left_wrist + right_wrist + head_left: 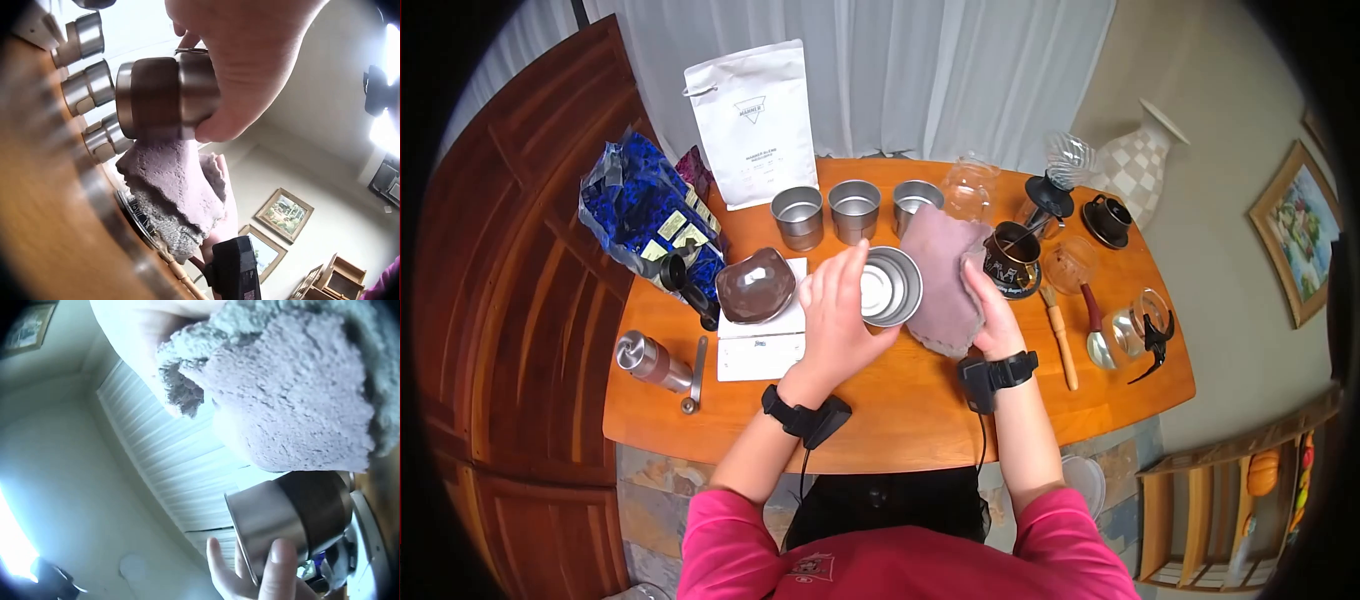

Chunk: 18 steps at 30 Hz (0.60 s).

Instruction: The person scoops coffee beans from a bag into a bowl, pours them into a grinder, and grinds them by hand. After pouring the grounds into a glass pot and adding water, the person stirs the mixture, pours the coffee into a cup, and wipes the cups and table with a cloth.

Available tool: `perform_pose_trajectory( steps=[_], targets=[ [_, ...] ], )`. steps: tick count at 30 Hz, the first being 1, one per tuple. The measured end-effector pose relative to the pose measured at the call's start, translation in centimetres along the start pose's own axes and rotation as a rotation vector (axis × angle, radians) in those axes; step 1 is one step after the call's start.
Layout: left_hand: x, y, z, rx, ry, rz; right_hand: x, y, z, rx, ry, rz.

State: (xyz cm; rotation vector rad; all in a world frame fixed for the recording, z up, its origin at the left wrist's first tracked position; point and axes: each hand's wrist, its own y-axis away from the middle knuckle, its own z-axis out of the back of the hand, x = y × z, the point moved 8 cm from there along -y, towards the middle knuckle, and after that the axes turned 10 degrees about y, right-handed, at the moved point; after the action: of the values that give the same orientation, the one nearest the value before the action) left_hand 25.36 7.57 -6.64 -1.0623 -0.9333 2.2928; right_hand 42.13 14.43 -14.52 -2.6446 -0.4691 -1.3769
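Observation:
My left hand point(832, 318) grips a brushed metal cup point(892, 286) above the table, its open mouth tilted toward me. In the left wrist view the thumb lies along the rim end of the cup point(156, 97), which has a darker band. A mauve cloth point(940, 285) with a grey, fluffy reverse hangs from my right hand point(997, 318), pinched at its right edge. The cloth point(287, 394) comes right up to the cup's side in the right wrist view. Behind them stand several similar metal cups point(855, 212), one partly covered by the cloth.
At left are a brown bowl point(756, 286) on a white scale point(750, 358), a hand grinder point(650, 362) and a blue bag point(645, 200). A white coffee bag point(752, 130) stands behind. A black dripper point(1012, 250), brush point(1060, 345) and glass server point(1138, 325) occupy the right.

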Motion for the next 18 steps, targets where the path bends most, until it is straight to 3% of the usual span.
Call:
perform_pose_trajectory(
  steps=[3,7,10,13,18],
  targets=[
    [0.0,0.7,-0.5,0.012,0.0,-0.048,-0.1,0.9,-3.2,0.127,0.325,0.06],
    [-0.5,0.9,-1.1,0.092,-0.059,-0.121,-1.9,0.1,-2.9,0.015,0.62,0.227],
    [0.1,0.9,-1.3,0.119,0.031,-0.049,-2.8,-0.1,-1.8,-0.075,0.468,0.136],
    [1.7,1.2,-0.4,0.017,0.177,0.089,-2.5,-0.1,-1.2,-0.103,0.308,0.095],
    [6.2,3.5,-3.7,0.104,1.003,0.495,-2.8,-0.5,-0.8,-0.088,0.183,0.081]
  ],
)
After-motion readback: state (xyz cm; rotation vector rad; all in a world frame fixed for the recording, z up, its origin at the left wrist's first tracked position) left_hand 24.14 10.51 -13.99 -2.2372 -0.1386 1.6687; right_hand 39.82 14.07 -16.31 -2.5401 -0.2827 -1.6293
